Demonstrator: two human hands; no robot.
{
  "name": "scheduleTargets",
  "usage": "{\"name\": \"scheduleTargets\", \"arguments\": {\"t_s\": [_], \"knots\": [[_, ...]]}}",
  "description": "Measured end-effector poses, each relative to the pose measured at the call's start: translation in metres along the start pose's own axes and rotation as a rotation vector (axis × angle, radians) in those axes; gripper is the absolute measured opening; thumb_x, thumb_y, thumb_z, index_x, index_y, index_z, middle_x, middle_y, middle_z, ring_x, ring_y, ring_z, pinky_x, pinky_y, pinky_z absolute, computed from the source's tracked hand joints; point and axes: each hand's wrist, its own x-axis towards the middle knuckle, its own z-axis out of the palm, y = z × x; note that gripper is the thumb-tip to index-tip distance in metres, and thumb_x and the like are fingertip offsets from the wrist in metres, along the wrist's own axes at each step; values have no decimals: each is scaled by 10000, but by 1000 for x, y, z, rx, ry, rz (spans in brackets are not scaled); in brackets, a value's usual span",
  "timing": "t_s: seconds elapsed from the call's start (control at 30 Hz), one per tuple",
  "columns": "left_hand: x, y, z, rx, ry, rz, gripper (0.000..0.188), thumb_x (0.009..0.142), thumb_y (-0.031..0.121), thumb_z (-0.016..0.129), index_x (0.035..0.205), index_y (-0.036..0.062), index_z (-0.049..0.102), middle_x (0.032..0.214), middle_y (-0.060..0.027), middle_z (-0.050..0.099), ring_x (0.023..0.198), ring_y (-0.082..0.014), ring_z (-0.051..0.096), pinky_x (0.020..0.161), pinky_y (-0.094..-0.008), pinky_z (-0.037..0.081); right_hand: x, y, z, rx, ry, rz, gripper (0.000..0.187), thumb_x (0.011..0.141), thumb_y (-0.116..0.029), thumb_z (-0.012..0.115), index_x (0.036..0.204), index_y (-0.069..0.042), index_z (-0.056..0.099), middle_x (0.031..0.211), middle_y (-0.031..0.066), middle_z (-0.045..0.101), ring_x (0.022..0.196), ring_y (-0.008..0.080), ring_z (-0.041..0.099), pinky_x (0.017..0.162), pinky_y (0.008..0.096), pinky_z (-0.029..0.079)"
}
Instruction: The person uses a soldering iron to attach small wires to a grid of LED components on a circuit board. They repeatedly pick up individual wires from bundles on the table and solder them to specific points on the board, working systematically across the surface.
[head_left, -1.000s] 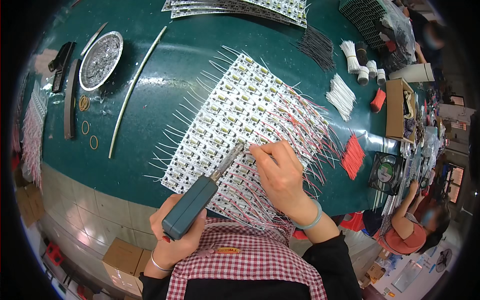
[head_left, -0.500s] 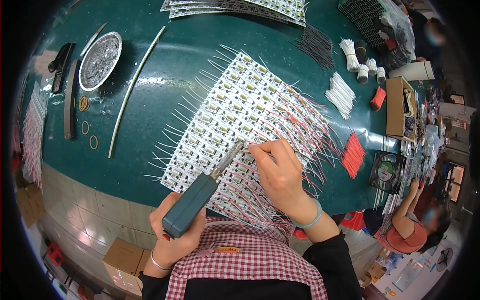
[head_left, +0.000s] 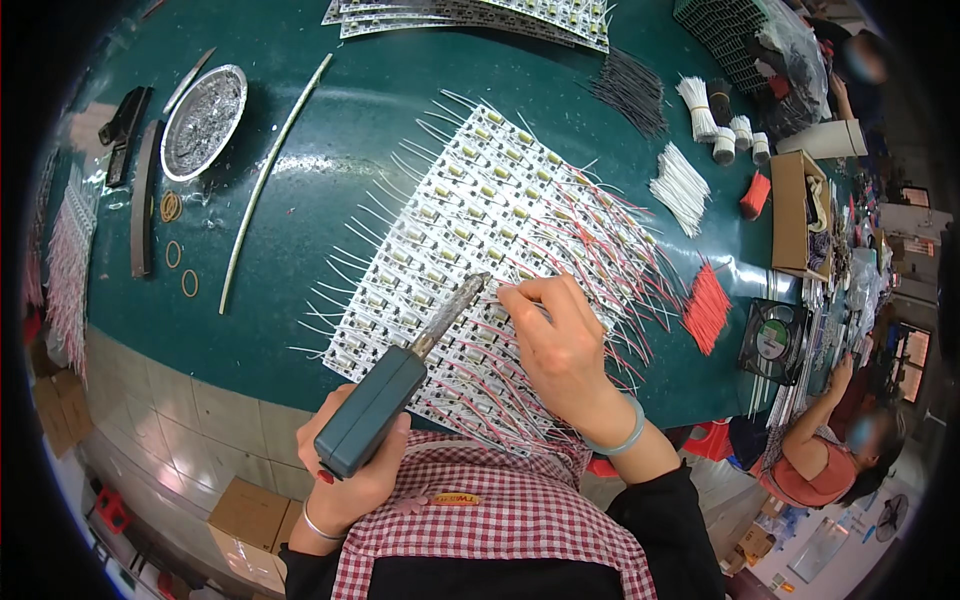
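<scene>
A panel of many small white circuit boards (head_left: 440, 230) lies on the green table, with white wires along its left edge and red and white wires on its right part. My left hand (head_left: 352, 455) is wrapped round the dark green handle of a soldering iron (head_left: 372, 412). The iron's tip is over the panel's middle, close to my right fingertips. My right hand (head_left: 558, 335) rests over the wired part, thumb and forefinger pinched at the end of a thin wire, mostly hidden by the fingers.
Beyond the panel is a stack of similar panels (head_left: 470, 22). At left are a metal dish (head_left: 204, 122), rubber bands (head_left: 174, 254) and a long thin rod (head_left: 272, 185). Bundles of black wires (head_left: 630, 92), white wires (head_left: 680, 188) and red wires (head_left: 707, 310) lie right. Another person (head_left: 815, 450) sits far right.
The soldering iron's handle has shifted slightly left and down with my left hand, and its tip has risen a little in view. My right hand stays nearly in place.
</scene>
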Motion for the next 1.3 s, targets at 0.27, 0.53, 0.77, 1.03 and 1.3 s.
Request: {"name": "scheduleTargets", "arguments": {"t_s": [0.27,0.53,0.77,1.03,1.3], "knots": [[0,1,1,-29,-1,-36,208,773,-51,761,971,-70,701,929,-140,697,728,-176,669,648,-281,526,-1,0,-1,11,0,22,305,759,16,637,1062,-10,651,981,102,597,855,281,573,653,369,504],[0,3,2,-18,-16,-47,204,771,-58,762,961,-76,693,919,-139,693,720,-175,664,639,-278,522,-2,2,0,36,41,-5,312,754,36,639,1062,-14,651,953,101,592,824,279,568,655,372,493],[1,3,2,-15,-14,-53,193,776,-55,760,953,-72,687,915,-132,692,714,-173,664,637,-277,523,-1,1,1,25,35,21,320,741,56,638,1052,-20,653,937,98,579,819,279,564,656,375,489],[0,1,3,30,-42,-72,183,782,-42,763,941,-47,673,870,-108,691,706,-147,660,643,-267,522,-1,1,1,16,32,22,323,744,59,636,1058,-13,651,944,102,571,828,279,558,646,376,486],[0,-2,6,-7,-27,-98,168,772,-37,766,904,-45,663,842,-104,685,695,-142,666,621,-268,518,0,-1,0,-10,18,19,313,765,36,652,1075,1,653,946,105,571,833,278,557,636,371,485]]}}
